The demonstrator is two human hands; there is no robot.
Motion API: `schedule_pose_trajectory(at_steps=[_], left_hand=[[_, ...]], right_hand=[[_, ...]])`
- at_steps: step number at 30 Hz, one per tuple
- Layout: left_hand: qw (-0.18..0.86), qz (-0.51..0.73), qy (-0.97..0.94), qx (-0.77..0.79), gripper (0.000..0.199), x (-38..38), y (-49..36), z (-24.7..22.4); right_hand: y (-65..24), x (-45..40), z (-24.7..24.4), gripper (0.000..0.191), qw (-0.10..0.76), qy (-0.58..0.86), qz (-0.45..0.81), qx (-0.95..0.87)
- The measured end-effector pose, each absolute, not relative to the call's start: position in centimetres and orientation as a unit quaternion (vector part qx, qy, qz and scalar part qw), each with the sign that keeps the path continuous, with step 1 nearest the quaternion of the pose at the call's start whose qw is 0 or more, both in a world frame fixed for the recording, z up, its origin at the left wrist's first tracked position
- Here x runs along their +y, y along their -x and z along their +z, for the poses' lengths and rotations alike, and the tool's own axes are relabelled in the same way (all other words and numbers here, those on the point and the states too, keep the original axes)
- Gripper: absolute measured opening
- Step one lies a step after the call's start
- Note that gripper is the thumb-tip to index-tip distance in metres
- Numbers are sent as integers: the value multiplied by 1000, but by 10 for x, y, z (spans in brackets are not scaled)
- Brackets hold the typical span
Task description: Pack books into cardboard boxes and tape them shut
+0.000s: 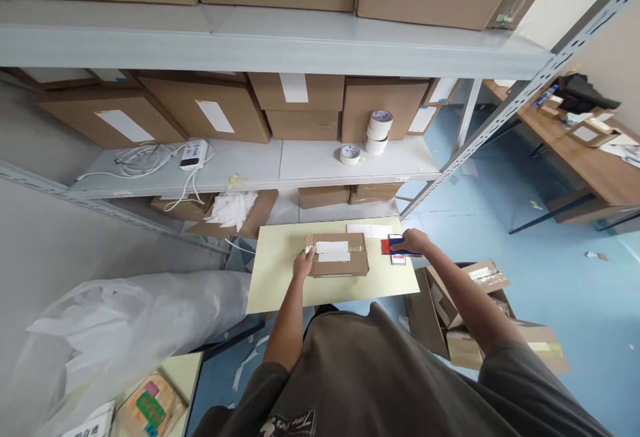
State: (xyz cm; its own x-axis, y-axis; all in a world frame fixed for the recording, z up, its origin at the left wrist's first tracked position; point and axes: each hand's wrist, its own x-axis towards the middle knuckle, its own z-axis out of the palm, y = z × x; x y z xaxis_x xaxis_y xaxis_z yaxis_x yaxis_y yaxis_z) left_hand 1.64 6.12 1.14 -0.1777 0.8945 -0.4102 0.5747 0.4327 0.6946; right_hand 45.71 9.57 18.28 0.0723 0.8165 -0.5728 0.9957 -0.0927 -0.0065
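- Nearest, the wearer's dark T-shirt (pixel 380 370) fills the bottom, an arm reaching out on each side.
- The left hand (pixel 304 265) grips the left end of a small cardboard box (pixel 355 265), its fingers closed on that edge.
- This box lies flat near the middle of a pale yellow table (pixel 280 293), two white labels and a strip of tape on its top.
- The right hand (pixel 417 242) has its fingers clenched round a blue-and-red object (pixel 397 246), too small to identify, at the table's right side.
- Partly under that object is a phone-like item (pixel 399 259); a white paper (pixel 370 230) lies along the far edge.
- Left of the table bulges a translucent plastic bag (pixel 190 303); to the right, opened cartons (pixel 465 350) sit on the blue floor (pixel 565 290).
- Beyond the table, a grey shelf (pixel 310 170) holds a white power strip (pixel 194 155) with coiled cable (pixel 145 159), and white tape rolls (pixel 377 131), some stacked and one apart.
- Behind these stand larger labelled cartons (pixel 220 110), with more on the upper shelf (pixel 280 43).
- At far right, a brown desk (pixel 575 150) carries assorted items.
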Motion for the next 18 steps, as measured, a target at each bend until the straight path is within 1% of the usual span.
schedule_pose_trajectory(at_steps=[3,5,7,11,14,15,18], left_hand=[[429,226,-485,728,49,63,-4,8],[438,246,-475,723,54,62,4,8],[430,251,-465,732,59,60,14,10],[371,220,-435,790,64,56,39,26],[329,197,-405,830,81,53,59,48],[315,194,-400,839,81,52,64,57],[298,236,-441,813,59,47,65,83]], right_hand=[[-477,88,189,66,188,-713,-226,637],[-468,84,189,67,174,-712,-233,640],[-444,82,185,68,156,-709,-237,646],[-371,84,179,70,112,-696,-249,665],[-313,88,182,73,102,-680,-267,675],[-296,89,185,75,98,-675,-274,678],[-250,90,195,76,85,-662,-284,689]])
